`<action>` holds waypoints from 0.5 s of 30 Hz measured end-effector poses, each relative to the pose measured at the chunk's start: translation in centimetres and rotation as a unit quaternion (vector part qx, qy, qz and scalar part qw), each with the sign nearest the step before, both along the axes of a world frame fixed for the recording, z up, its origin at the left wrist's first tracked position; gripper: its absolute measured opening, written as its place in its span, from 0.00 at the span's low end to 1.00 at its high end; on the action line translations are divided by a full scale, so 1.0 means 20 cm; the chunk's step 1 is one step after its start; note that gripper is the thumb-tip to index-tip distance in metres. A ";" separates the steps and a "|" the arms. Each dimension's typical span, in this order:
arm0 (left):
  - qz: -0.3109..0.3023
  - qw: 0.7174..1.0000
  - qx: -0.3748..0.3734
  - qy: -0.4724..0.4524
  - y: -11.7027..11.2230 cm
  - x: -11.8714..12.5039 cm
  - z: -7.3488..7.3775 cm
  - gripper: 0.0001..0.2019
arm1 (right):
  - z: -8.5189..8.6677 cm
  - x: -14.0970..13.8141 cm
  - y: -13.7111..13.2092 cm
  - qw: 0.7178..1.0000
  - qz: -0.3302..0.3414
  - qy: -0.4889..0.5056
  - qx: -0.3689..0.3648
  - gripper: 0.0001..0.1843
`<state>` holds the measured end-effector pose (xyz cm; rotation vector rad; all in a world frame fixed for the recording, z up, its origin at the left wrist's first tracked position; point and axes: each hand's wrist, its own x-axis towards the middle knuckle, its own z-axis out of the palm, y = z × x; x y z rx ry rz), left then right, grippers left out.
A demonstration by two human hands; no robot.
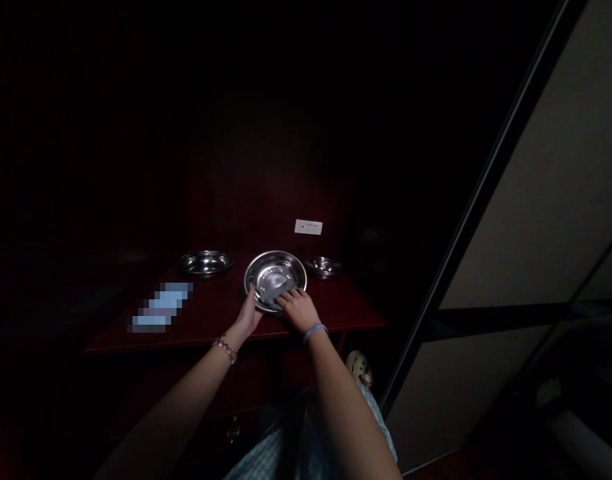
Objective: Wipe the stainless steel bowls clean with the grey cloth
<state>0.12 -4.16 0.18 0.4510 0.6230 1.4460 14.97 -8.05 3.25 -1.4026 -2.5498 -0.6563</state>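
A round steel plate [276,265] is tilted up on the dark red table [211,327]. My left hand [249,317] grips its lower left rim. My right hand [300,309] presses a grey cloth [273,293] against the inside of the plate, fingers closed on the cloth. A bead bracelet is on my left wrist and a blue band on my right.
Another steel plate [205,263] lies to the left and a small steel bowl [324,267] to the right. A blurred pale object [161,307] rests on the table's left part. A white socket [309,227] is on the back wall. A sliding door [536,233] stands right.
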 end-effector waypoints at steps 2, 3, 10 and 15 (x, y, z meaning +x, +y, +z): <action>0.000 1.000 0.005 -0.013 -0.02 0.00 0.02 0.20 | 0.01 -0.01 -0.01 1.000 0.005 0.011 0.008 0.17; -0.001 1.000 0.016 -0.023 -0.02 -0.01 0.03 0.20 | 0.01 -0.02 -0.01 1.000 0.010 0.021 0.007 0.17; -0.019 0.996 0.077 -0.036 -0.04 -0.04 0.03 0.32 | 0.04 -0.04 -0.05 0.983 0.020 0.180 -0.030 0.18; -0.009 0.999 0.040 0.000 -0.05 -0.04 0.02 0.27 | 0.06 -0.09 -0.05 0.871 0.041 0.486 -0.066 0.18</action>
